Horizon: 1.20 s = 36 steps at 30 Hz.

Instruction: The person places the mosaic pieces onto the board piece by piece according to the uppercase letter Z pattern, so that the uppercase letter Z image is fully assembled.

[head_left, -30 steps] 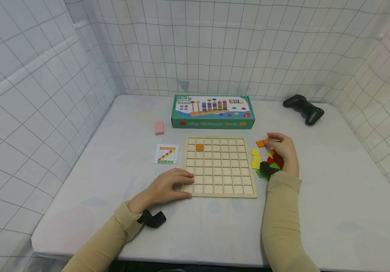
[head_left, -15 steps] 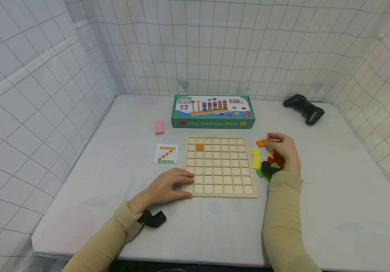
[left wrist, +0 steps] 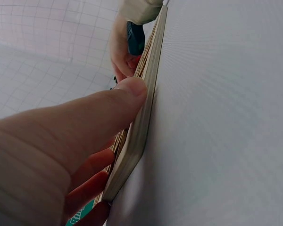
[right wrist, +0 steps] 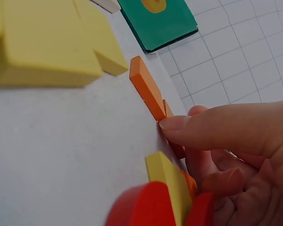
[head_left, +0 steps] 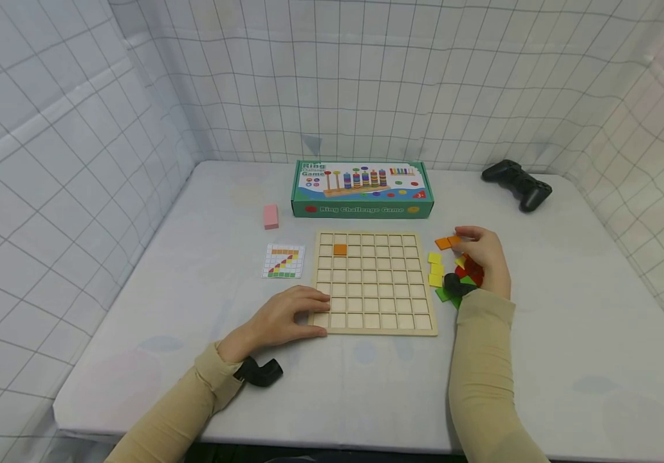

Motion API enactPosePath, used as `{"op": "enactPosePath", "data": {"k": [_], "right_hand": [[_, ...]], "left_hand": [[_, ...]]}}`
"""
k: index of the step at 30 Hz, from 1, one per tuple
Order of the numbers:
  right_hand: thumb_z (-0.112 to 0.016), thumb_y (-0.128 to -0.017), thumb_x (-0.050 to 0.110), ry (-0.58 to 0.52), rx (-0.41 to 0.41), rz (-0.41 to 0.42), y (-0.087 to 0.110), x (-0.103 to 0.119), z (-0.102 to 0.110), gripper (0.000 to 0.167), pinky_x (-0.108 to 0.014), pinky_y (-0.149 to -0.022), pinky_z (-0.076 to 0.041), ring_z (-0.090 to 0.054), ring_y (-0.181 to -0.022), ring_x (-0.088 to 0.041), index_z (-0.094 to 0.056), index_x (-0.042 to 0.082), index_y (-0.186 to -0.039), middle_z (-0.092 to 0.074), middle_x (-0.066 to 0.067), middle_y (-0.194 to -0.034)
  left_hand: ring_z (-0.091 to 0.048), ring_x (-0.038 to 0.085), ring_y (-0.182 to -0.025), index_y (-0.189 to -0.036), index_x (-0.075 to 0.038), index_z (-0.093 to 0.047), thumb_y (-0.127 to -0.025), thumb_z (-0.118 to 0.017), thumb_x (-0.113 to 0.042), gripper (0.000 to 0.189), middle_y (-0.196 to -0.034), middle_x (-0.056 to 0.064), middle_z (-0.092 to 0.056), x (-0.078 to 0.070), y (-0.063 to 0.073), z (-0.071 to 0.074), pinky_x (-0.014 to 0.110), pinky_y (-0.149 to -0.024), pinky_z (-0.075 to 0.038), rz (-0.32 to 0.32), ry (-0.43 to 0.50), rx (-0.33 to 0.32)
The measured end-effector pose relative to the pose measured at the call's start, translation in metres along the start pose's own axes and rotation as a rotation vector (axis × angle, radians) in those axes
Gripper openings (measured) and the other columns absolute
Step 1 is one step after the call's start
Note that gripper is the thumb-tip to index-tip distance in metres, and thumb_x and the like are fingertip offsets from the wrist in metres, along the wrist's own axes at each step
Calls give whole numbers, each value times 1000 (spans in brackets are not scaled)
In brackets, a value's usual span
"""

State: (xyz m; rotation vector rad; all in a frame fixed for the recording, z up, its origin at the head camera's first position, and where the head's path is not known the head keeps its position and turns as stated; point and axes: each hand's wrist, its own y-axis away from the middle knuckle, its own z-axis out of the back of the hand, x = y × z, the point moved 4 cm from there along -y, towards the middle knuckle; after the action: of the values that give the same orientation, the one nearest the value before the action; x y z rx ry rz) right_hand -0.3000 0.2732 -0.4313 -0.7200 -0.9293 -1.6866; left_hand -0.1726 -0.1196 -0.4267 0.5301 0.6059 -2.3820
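Observation:
My left hand rests on the near left corner of a wooden grid board, its thumb against the front edge. One orange square tile sits in a cell in the board's second row. Right of the board, my right hand pinches an orange tile between thumb and fingers, at the end of a short orange row. Another orange tile stands beside it. Below that hand lie yellow tiles, red pieces and green pieces, partly hidden by the wrist camera.
A pattern card lies left of the board, with a pink block behind it. The green Ring Challenge Game box stands behind the board. A black game controller lies at the back right.
The right hand shifts very slightly at the orange tiles, and more of the second orange tile now shows. The left hand stays still on the board's corner.

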Motion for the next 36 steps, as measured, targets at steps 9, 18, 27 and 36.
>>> {"op": "enactPosePath", "data": {"k": [9, 18, 27, 36], "right_hand": [[-65, -86, 10, 24, -30, 13, -1, 0, 0, 47, -45, -102, -38, -45, -112, -35, -54, 3, -130, -48, -20, -129], [-65, -86, 13, 74, -37, 9, 0, 0, 1, 39, -36, -87, -41, -43, -99, -30, -58, 3, -123, -49, -17, -115], [-64, -90, 24, 55, 2, -7, 3, 3, 3, 39, -32, -83, -41, -44, -100, -29, -56, 4, -123, -51, -16, -119], [-61, -92, 26, 16, 34, 125, 12, 36, -8, 37, -32, -83, -42, -48, -100, -26, -60, 3, -121, -57, -17, -120]], "left_hand": [[-52, 17, -115, -113, -9, -69, -79, -75, -36, 43, -121, 2, -61, 1, 0, -1, 32, -100, -41, -9, 5, -15], [-53, 17, -114, -111, -10, -70, -78, -77, -35, 43, -120, 2, -62, 2, -1, -1, 31, -99, -41, -5, 14, -24], [-53, 17, -113, -110, -10, -70, -77, -77, -35, 41, -117, 2, -62, 3, -2, -2, 31, -98, -42, -7, 23, -32], [-53, 16, -111, -108, -11, -71, -77, -78, -34, 40, -115, 0, -62, 2, -1, -2, 31, -97, -42, -12, 24, -46]]}}
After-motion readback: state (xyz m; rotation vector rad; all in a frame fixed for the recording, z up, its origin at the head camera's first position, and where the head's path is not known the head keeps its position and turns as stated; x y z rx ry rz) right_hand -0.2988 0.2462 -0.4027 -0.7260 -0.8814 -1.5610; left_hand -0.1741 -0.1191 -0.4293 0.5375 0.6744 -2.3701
